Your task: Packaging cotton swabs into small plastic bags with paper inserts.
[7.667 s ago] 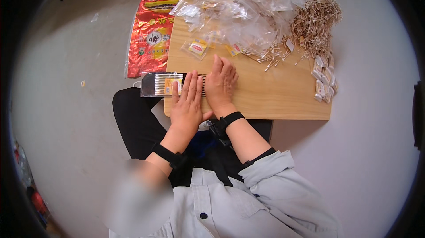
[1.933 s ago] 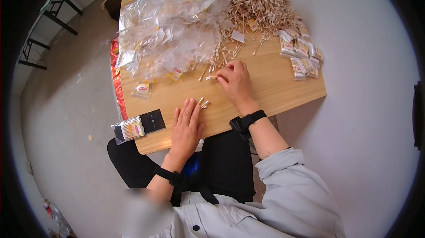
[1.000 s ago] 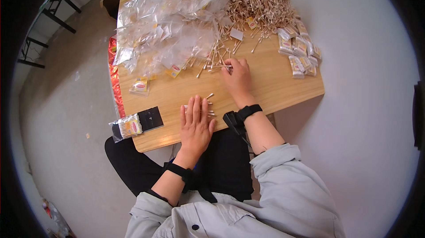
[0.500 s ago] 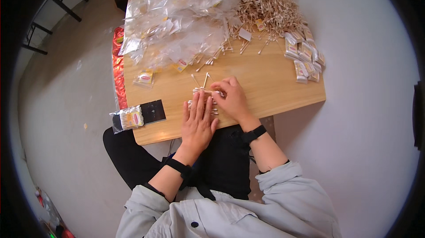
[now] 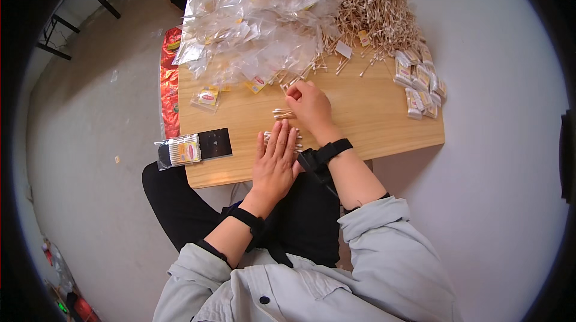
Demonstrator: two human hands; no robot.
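Note:
My left hand (image 5: pixel 275 163) lies flat with fingers stretched out over a row of cotton swabs (image 5: pixel 267 137), whose white tips stick out on both sides. Just beyond its fingertips rests a small separate bunch of cotton swabs (image 5: pixel 282 113). My right hand (image 5: pixel 311 108) is above and to the right, its thumb and fingers pinched together at a cotton swab (image 5: pixel 284 87) by the near edge of the loose ones. The fingers partly hide what they grip, so I cannot tell how many swabs are in them.
Clear plastic bags (image 5: pixel 252 28) cover the far left of the wooden table (image 5: pixel 360 124). A large heap of swabs (image 5: pixel 381 7) lies far right, with packed swab bundles (image 5: pixel 420 85) nearer. A filled bag of swabs (image 5: pixel 185 149) rests on a black pad (image 5: pixel 216 144); red packaging (image 5: pixel 170 91) lines the left edge.
My right hand has moved away from beside my left fingers, up to the loose swabs. A small bunch now lies grouped beyond my left hand, which stays flat in place.

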